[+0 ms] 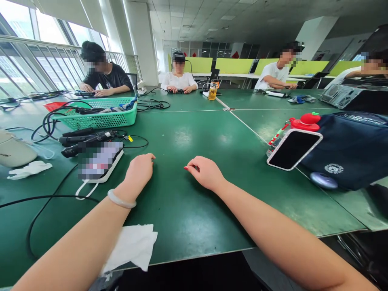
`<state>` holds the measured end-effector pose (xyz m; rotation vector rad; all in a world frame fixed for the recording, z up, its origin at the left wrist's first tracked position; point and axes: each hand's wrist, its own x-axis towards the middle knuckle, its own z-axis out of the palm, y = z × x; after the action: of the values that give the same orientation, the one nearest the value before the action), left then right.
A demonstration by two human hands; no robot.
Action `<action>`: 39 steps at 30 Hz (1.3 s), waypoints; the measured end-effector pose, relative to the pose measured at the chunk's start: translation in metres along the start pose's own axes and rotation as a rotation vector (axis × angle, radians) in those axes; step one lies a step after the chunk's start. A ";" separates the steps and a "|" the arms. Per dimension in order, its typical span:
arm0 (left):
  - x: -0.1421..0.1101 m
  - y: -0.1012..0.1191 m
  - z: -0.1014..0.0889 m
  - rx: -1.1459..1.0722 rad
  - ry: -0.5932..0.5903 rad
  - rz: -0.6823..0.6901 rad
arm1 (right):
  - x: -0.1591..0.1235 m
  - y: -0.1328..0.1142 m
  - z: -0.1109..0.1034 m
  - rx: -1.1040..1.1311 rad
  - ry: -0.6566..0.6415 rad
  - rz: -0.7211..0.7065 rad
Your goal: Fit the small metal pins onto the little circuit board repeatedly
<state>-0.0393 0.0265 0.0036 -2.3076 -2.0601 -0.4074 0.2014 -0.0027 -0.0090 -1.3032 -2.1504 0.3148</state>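
Note:
My left hand (pixel 140 170), with a pale bangle (pixel 121 201) at its wrist, rests on the green table (pixel 182 210). Its fingers are curled in and mostly hidden behind the back of the hand; no object shows in it. To its left lies a phone (pixel 98 161) on a white block with a white cable. Across a gap of bare tabletop, my right hand (pixel 204 171) also rests on the table, loosely closed, thumb and forefinger close together, with nothing visible in it. A white tissue (pixel 133 246) lies under my left forearm at the table edge.
Black handheld devices (pixel 87 141), cables and a green basket (pixel 100 117) stand at the left. On the right, a phone (pixel 294 149) leans on a red-topped bottle (pixel 306 121) beside a dark bag (pixel 357 149). A drink bottle (pixel 213 91) and several people are across the table.

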 end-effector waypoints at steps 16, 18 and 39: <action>0.008 -0.025 -0.001 -0.066 0.025 -0.150 | -0.001 0.002 0.001 0.016 -0.072 -0.017; 0.009 -0.024 -0.001 -0.127 0.052 -0.183 | -0.001 0.002 0.000 0.028 -0.078 0.000; -0.013 0.049 0.011 -1.085 -0.089 0.082 | 0.003 0.007 0.011 0.069 -0.089 0.081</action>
<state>0.0094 0.0098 -0.0020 -2.8789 -2.0169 -1.8110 0.1990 0.0042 -0.0205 -1.3623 -2.1430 0.4840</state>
